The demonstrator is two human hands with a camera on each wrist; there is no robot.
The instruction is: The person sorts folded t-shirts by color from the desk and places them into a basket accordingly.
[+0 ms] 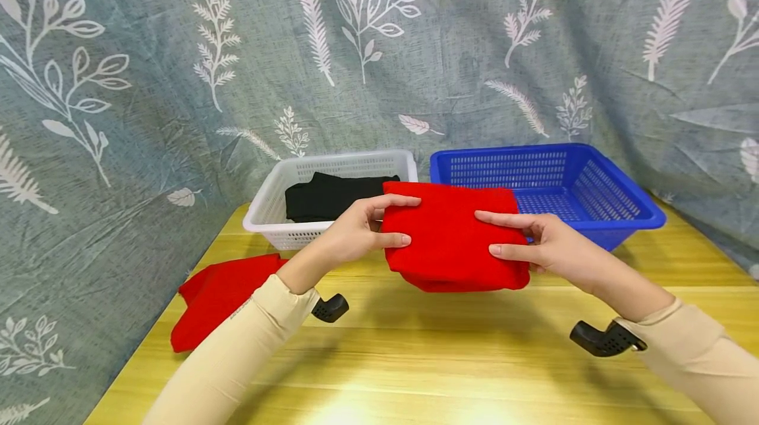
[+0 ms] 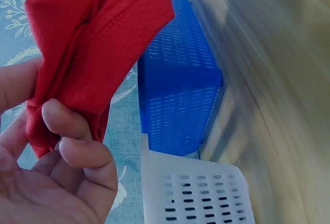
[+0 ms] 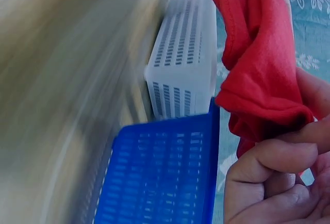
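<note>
A folded red cloth garment (image 1: 453,234) is held up above the table between both hands. My left hand (image 1: 362,227) pinches its left edge, thumb and forefinger on the near face. At the opposite edge my right hand (image 1: 539,237) grips the cloth the same way. Both wrist views show the folded layers, the left hand (image 2: 56,167) and right hand (image 3: 283,177) curled at the edges. Behind the cloth stand a white basket (image 1: 281,237) and a blue basket (image 1: 617,224), each partly covered by it in the head view.
Black folded cloth (image 1: 332,196) lies inside the white basket. Another red cloth (image 1: 222,293) lies on the wooden table (image 1: 415,359) at the left, partly behind the left forearm. A patterned grey-green curtain (image 1: 379,82) hangs behind the table.
</note>
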